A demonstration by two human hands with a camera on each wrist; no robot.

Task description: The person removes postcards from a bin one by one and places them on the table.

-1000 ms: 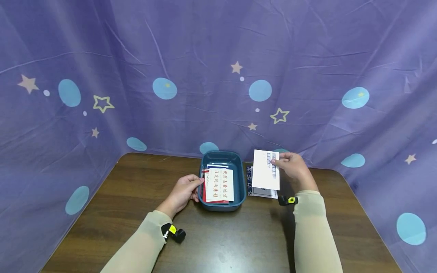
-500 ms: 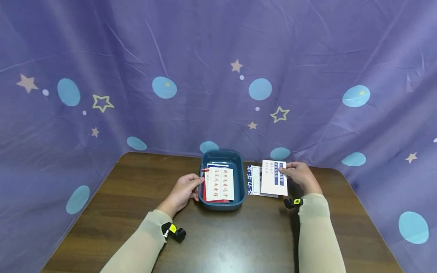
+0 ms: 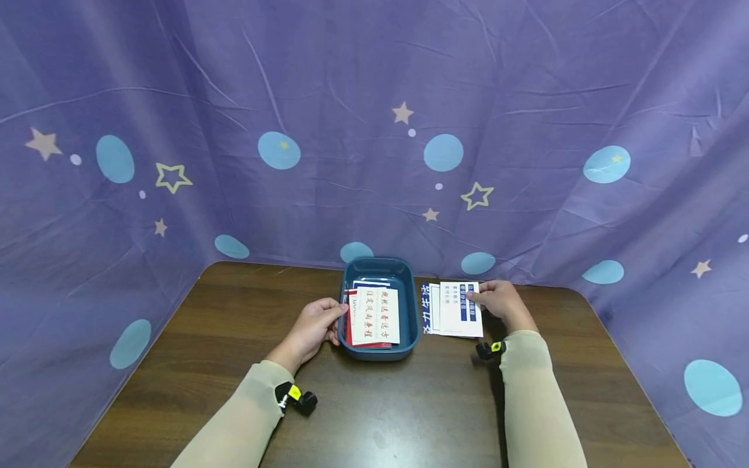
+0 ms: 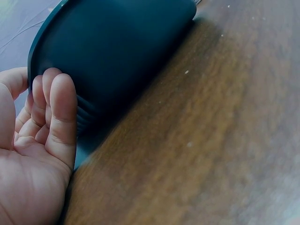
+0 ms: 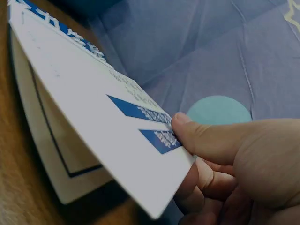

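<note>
My right hand [image 3: 500, 304] pinches the edge of a white card [image 3: 453, 320] printed with blue blocks of writing, thumb on top. In the right wrist view the card [image 5: 93, 112] tilts over another card [image 5: 70, 187] with a dark frame line, lying on the table. Blue lettering on the lower card [image 3: 426, 312] shows at its left. My left hand [image 3: 312, 329] grips the left wall of a dark blue tray [image 3: 380, 355], thumb at the rim and fingers [image 4: 63, 101] against the outside. Inside the tray lie several cards, the top one a cream card [image 3: 376, 317] with red-brown writing.
The brown wooden table [image 3: 374, 416] runs up to a purple curtain [image 3: 351, 130] with stars and blue ovals behind the tray and cards. A small black device with a yellow mark [image 3: 490, 350] sits on the right wrist, and another [image 3: 297, 398] on the left.
The white card in my right hand first moved right and down, then slightly left, and now lies low over the card on the table. My left hand and the tray stay in place.
</note>
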